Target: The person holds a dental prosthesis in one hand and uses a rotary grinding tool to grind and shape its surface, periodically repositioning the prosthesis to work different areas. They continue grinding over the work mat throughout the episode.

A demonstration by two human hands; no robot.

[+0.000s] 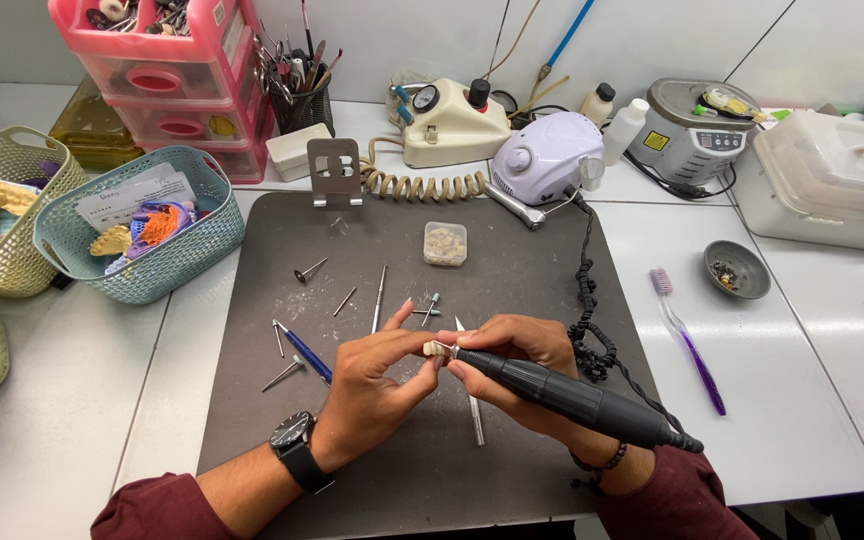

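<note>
My left hand (372, 380), with a black wristwatch on its wrist, pinches a small cream tooth-shaped piece (438, 348) between thumb and fingertips over the dark grey work mat (252, 420). My right hand (512, 365) grips a black rotary handpiece (572, 398) like a pen, and its tip touches the small piece. The handpiece's coiled black cord (586, 300) runs up to a pale purple motor unit (548, 155).
Loose burs, a blue pen (307, 352) and a small clear box of tooth pieces (445, 243) lie on the mat. Teal (207, 240) and green baskets sit left, pink drawers (172, 90) behind. A purple toothbrush (690, 345), grey dish (737, 268) and white container (832, 180) are right.
</note>
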